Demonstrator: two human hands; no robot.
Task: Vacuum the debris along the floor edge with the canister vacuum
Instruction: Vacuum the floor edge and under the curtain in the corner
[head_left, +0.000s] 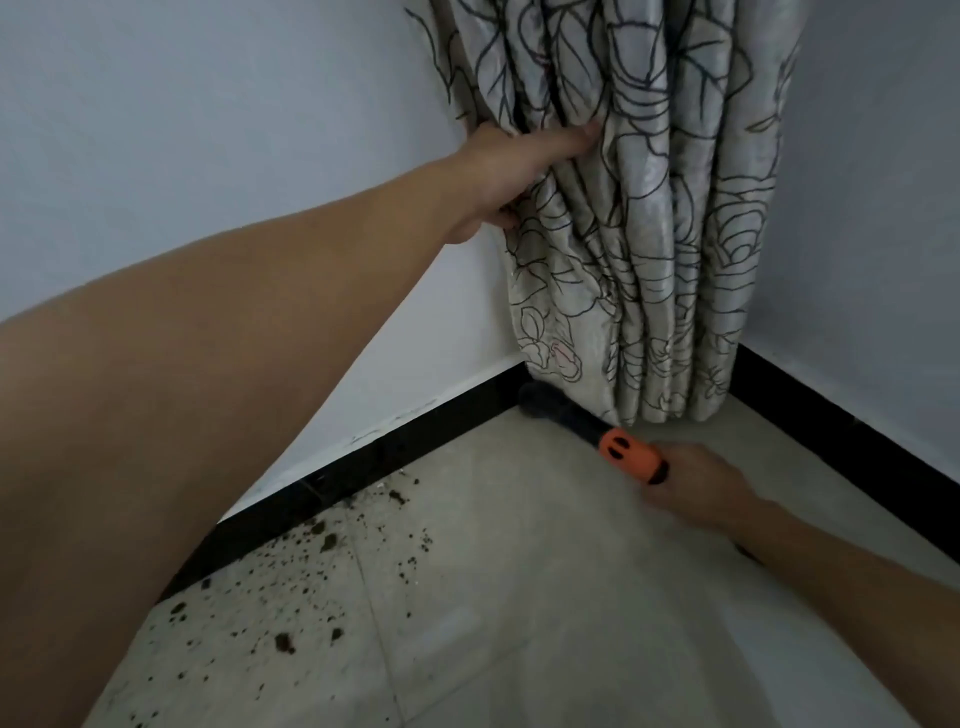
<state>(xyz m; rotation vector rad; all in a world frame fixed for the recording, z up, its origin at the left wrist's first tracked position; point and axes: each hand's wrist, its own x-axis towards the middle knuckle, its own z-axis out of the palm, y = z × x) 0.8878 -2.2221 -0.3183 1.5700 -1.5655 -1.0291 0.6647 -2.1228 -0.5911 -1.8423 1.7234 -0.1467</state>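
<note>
My right hand (696, 486) grips the vacuum nozzle (628, 454), an orange collar with a dark brush head (545, 402) at its tip. The brush head rests on the floor against the black baseboard (457, 421), just under the curtain's hem. My left hand (511, 171) holds the gathered floral curtain (649, 208) and pulls it off the left wall. Dark debris (311, 571) lies scattered on the pale tiles along the left baseboard, well to the left of the brush. The canister itself is out of view.
Two white walls meet in a corner behind the curtain. A black baseboard (841, 441) also runs along the right wall. Pale tile floor (545, 597) spreads toward the bottom of the view.
</note>
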